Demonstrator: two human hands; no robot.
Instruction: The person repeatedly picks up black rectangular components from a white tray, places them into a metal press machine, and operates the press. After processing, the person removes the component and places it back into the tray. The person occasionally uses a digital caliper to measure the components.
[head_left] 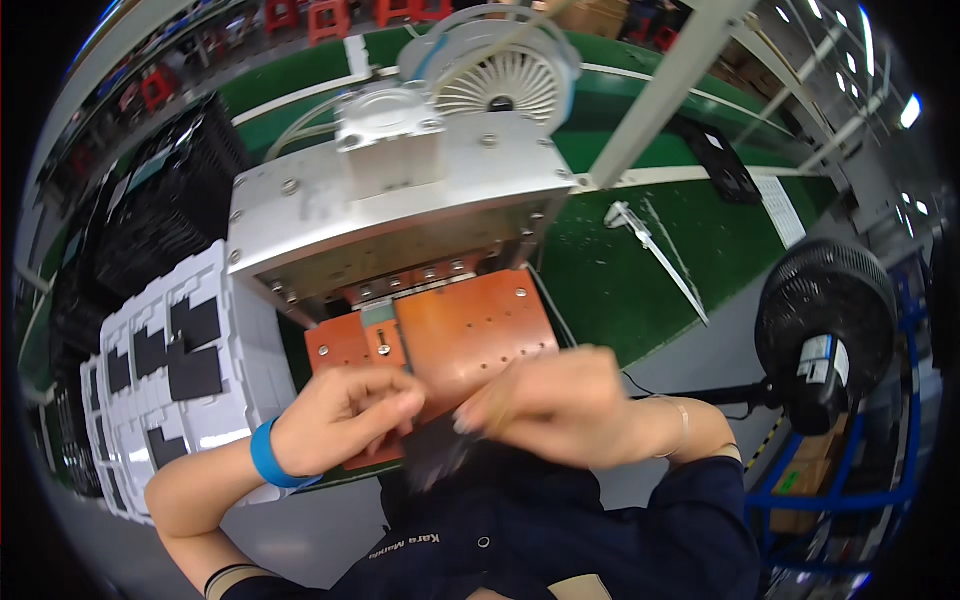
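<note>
The dark piece [438, 452] is located at the near edge of the orange plate [475, 325], in front of the torso; motion blur hides its outline. The right hand [560, 405], also blurred, has its fingertips pinched together on the upper right part of the piece. The left hand [350, 415] is positioned at the upper left of the piece, thumb and fingers curled close to each other; whether they grip it cannot be told. A blue wristband [265, 455] encircles the left wrist.

The plate, perforated and screwed down, lies at the front of the metal press [500, 150]. Left of the press stand white trays [250, 370] bearing black pads [195, 372]. Right of the press, a caliper [655, 258] rests on the green bench [590, 285]. A pale fan [500, 85] stands behind the press; a black fan [825, 280] stands at far right.
</note>
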